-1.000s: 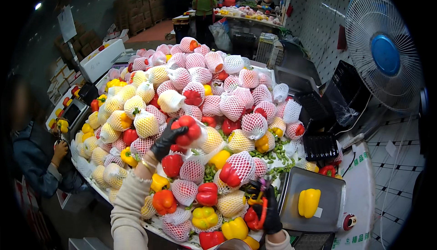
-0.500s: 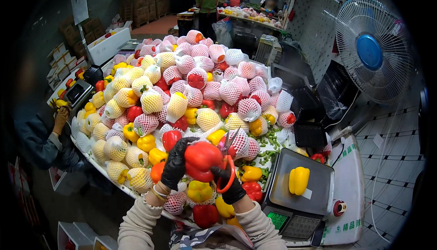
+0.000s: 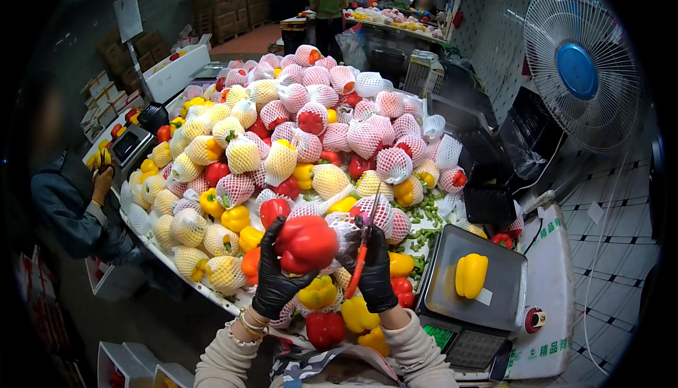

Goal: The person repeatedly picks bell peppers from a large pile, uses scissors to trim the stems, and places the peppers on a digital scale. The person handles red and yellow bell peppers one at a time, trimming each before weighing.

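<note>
My left hand (image 3: pixel 277 275), in a black glove, is closed around a large red bell pepper (image 3: pixel 308 244) held above the pile. Beside it, my black-gloved right hand (image 3: pixel 376 269) grips a pair of scissors (image 3: pixel 361 250) with orange-red handles, blades pointing up and away from me. The scissors and the red pepper are apart. Below my hands lie loose yellow bell peppers (image 3: pixel 359 313) and a red bell pepper (image 3: pixel 325 329). Just beyond them rises a heap of peppers in white, pink and yellow foam net sleeves (image 3: pixel 242 155).
A weighing scale (image 3: pixel 487 302) with a yellow pepper (image 3: pixel 471 275) on it stands at the right. Green stem pieces (image 3: pixel 422 216) litter the table beside it. Black trays (image 3: pixel 489 204) and a fan (image 3: pixel 577 70) are farther right. Another person's hand (image 3: pixel 104 180) works at the left.
The red pepper has shifted slightly left with my left hand. My right hand has moved right, taking the scissors away from the pepper. The view has tilted a little.
</note>
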A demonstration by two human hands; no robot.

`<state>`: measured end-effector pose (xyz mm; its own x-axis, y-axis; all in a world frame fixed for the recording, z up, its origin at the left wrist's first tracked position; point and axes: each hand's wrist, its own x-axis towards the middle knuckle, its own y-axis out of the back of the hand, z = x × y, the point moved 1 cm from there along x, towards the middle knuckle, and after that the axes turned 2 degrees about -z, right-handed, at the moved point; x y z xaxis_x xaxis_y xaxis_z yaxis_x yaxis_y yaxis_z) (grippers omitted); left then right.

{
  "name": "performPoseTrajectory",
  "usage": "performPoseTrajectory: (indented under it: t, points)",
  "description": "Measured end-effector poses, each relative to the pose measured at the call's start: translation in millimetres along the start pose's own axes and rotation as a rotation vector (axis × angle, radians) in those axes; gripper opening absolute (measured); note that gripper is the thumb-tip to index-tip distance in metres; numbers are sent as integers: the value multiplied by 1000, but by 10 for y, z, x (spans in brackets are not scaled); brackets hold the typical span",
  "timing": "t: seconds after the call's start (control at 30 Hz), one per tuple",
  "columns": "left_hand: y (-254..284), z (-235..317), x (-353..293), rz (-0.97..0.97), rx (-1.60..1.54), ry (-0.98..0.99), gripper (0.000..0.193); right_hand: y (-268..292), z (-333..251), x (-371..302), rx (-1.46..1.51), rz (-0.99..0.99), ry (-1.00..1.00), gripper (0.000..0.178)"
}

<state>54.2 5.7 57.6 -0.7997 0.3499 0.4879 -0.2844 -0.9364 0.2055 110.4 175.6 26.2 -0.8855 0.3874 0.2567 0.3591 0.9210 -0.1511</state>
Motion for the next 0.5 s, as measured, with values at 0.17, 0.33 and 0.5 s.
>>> performPoseTrajectory:
  t: [0.17,0.33,0.5]
  points:
    - [153,-72,-41,135,-776,374,77,102,150,84,-32,-11,178,38]
    - [389,-454,-60,239,-940,469,48,48,19,395,-197,264,243,22]
    - [-340,-876,-319,-332,-556,505,49,-342,410,660,-282,118,341,31]
